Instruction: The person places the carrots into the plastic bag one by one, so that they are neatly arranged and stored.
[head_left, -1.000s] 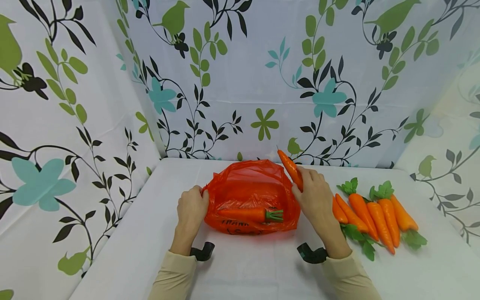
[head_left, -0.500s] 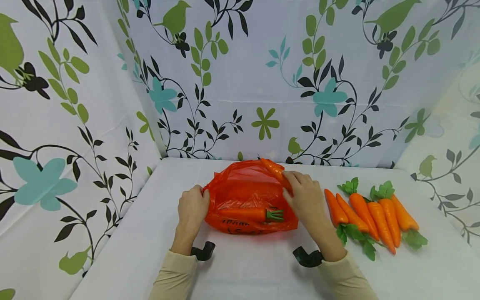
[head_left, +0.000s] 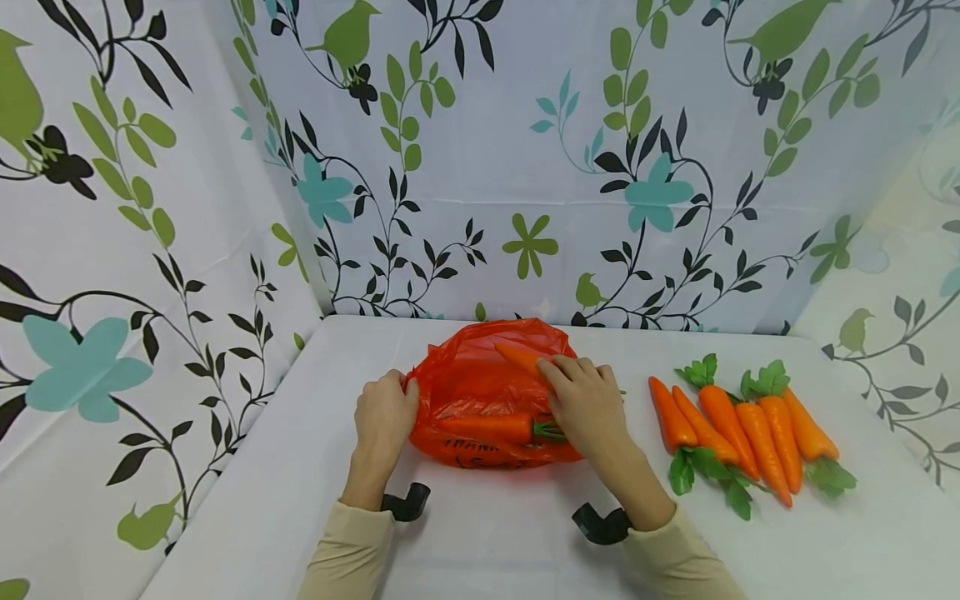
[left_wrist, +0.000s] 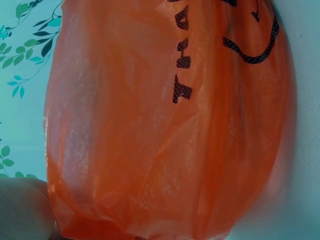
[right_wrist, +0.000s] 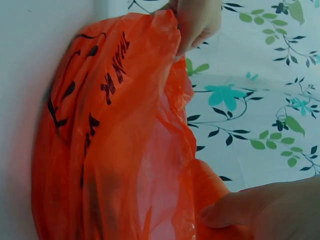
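A red plastic bag [head_left: 450, 387] with black print lies in the middle of the table, its mouth spread apart. At its left edge my left hand [head_left: 384, 421] pinches the thin plastic; the right wrist view shows that grip too. Over the right side of the mouth, my right hand [head_left: 592, 408] holds a carrot [head_left: 519, 357], its tip pointing left and away. My thumb lies along this carrot [right_wrist: 207, 182] in the right wrist view. Another carrot [head_left: 487, 427] with green stem stubs lies at the bag's near side. Only the outer plastic of the bag [left_wrist: 125, 125] fills the left wrist view.
Several loose carrots [head_left: 761, 433] with green leaves lie on the white table [head_left: 510, 542] to the right of my right hand. A patterned cloth [head_left: 480, 167] hangs behind the table. Black curved wrist mounts [head_left: 602, 525] stick out inward from both sleeves.
My right hand has moved left with its carrot, from beside the bag's right edge to over its mouth. The carrot has tipped lower. My left hand keeps its place on the bag.
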